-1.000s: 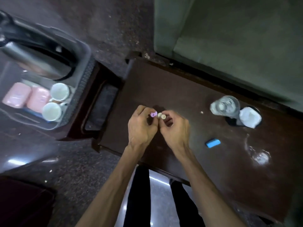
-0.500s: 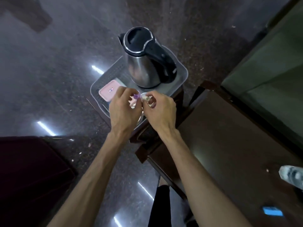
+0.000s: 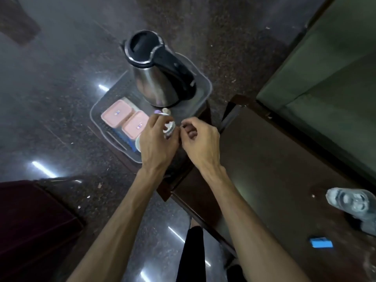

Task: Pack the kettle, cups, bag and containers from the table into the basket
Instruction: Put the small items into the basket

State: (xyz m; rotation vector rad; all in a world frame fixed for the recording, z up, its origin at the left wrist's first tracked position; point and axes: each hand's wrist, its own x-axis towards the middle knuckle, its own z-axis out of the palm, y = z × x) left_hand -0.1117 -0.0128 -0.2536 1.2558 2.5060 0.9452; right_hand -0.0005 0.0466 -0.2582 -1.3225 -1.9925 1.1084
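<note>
A translucent grey basket stands on a small dark stand left of the table. In it are the steel kettle with a black lid and handle, two pink containers and white cups, partly hidden under my hand. A tiny purple container and a tiny white one lie by the kettle's base. My left hand hovers over the cups with its fingers loosely bent and nothing in them. My right hand is beside it at the basket's near edge, fingers curled and empty.
The dark wooden table runs to the right, with a clear crumpled bottle and a small blue object on it. A green sofa lies beyond. A dark red seat is at lower left on the polished floor.
Both hands carried the tiny purple and white containers from the table over to the basket. These now lie by the kettle, and my fingers have come off them.
</note>
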